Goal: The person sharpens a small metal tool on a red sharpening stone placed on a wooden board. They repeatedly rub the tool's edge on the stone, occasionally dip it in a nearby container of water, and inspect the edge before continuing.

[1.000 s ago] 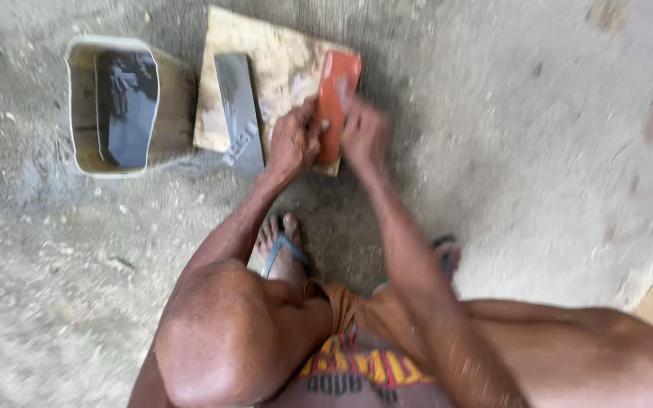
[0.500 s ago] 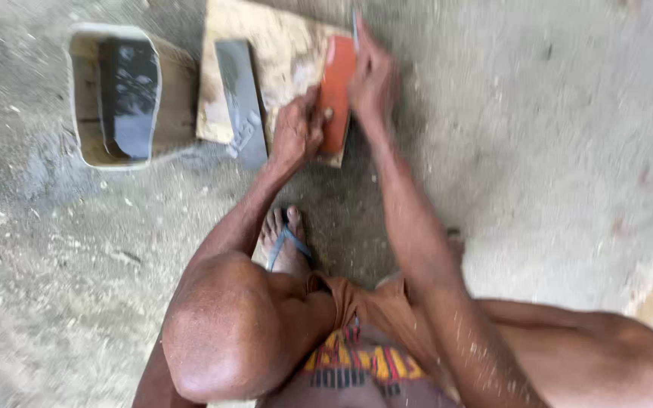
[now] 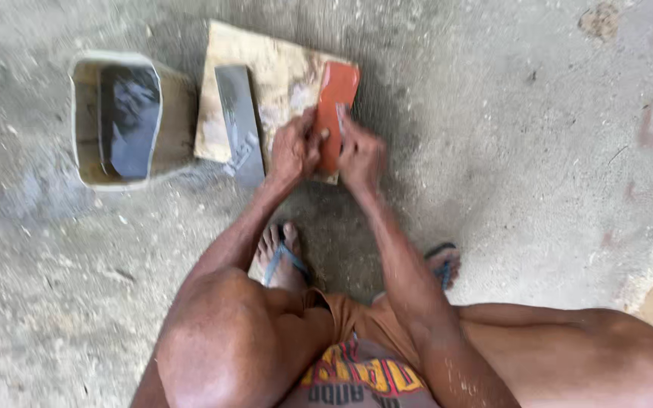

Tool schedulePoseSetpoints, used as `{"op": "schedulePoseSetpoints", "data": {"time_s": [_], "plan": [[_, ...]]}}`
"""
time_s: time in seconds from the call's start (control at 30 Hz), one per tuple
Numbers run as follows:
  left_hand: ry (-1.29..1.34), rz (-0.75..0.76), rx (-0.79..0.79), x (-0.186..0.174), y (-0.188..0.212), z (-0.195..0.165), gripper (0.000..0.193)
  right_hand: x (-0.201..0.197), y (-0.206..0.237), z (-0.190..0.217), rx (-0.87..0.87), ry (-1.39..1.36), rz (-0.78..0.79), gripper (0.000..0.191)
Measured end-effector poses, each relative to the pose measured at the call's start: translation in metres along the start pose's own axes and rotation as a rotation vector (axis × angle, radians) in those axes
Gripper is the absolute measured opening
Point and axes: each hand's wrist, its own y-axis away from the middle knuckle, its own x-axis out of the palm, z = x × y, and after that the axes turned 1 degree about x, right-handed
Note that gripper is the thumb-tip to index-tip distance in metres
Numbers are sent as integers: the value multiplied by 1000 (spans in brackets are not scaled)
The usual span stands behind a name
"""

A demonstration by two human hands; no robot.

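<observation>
Head view: person squatting on a concrete floor, both hands working at an orange stone (image 3: 336, 113) lying on a wooden board (image 3: 277, 72).

Left hand (image 3: 294, 149) is curling closed against the stone's near left edge; right hand (image 3: 360, 155) is closing at its near right edge, fingers bent around something thin that appears to be a small blade, too blurred to confirm. Judgement: the stroke is going best with a steady shallow angle, even pressure from both hands, and fingertips clear of the edge. A grey stone (image 3: 239, 125) is lying left of the orange stone on the same board. A tub (image 3: 81, 113) holding dark water is sitting farther left, beside the board. Sandalled feet are below.
</observation>
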Motion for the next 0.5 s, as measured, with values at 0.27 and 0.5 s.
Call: {"op": "schedulePoseSetpoints", "data": {"time_s": [0.27, 0.5], "plan": [[39, 21, -42, 1, 0, -4, 45, -1, -6, 3, 117, 207, 40, 33], [70, 65, -136, -2, 3, -12, 21, 3, -25, -13, 491, 341, 300, 32]]}}
